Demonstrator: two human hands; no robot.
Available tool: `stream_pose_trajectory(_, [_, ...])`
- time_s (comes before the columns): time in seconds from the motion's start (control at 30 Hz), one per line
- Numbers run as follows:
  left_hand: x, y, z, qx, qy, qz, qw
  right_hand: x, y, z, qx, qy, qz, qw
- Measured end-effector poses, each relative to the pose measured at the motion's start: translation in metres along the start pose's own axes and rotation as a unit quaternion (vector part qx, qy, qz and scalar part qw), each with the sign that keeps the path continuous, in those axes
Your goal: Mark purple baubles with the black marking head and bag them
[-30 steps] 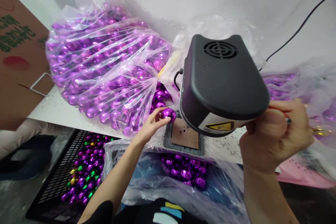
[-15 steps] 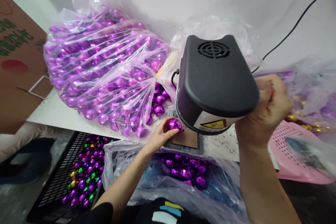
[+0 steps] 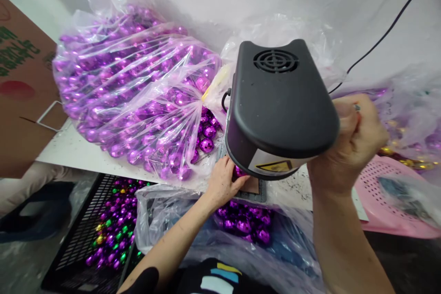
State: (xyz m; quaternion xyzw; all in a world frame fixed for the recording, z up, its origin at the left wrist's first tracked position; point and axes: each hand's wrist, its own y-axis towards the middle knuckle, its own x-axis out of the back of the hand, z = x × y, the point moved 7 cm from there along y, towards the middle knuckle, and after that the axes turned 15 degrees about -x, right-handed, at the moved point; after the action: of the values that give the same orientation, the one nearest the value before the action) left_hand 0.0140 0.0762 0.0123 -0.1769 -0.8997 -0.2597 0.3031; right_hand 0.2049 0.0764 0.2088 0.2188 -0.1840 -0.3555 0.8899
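Observation:
Under the front of a black machine with a round vent, my left hand holds a shiny purple ball between thumb and fingers. The machine hides part of the ball. Beneath them lies a grey base plate with a brown board on it. My right hand is closed at the machine's right side; what its fingers grip is hidden behind the housing. Loose purple balls lie behind my left hand.
A large clear bag of purple balls fills the left. Below are an open bag with purple balls and a black crate of coloured balls. A pink basket stands right, a cardboard box left. A person's leg shows left.
My left hand has moved right with the purple ball, which is now partly under the machine. My right hand stays closed at the machine's side. The view has shifted slightly.

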Motion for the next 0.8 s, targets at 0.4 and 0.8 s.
stream_pose_trajectory(0.4, [-0.012,0.001,0.000,-0.013,0.009,0.018,1.000,0.024,-0.029,0.011,0.058,-0.020,-0.002,0.998])
stream_pose_trajectory(0.8, [-0.012,0.000,0.001,-0.025,0.037,0.014,0.999,0.036,-0.095,-0.022,0.175,-0.077,0.112,0.975])
